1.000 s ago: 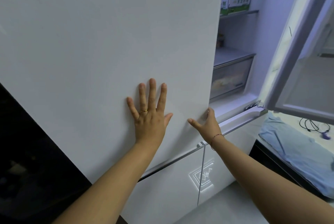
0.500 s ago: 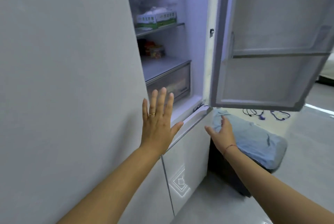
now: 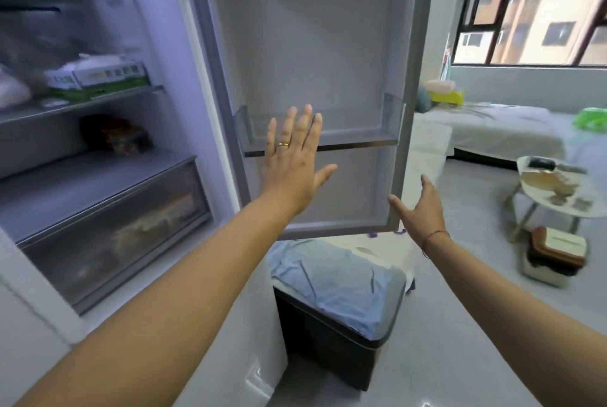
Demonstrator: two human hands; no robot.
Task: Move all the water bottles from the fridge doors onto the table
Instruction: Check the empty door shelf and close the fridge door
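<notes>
While the left hand (image 3: 290, 163) and right hand (image 3: 423, 213) hover spread and empty at the open door (image 3: 312, 45), its shelf (image 3: 354, 144) shows no bottles. Chilled ones would likely feel heavy and slick, so grip mid-body.

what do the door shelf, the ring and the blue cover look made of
The door shelf is likely clear plastic: the liner shows through its front. The ring on the left hand looks like shiny gold-coloured metal. The blue cover seems soft matte fabric, creased.
</notes>
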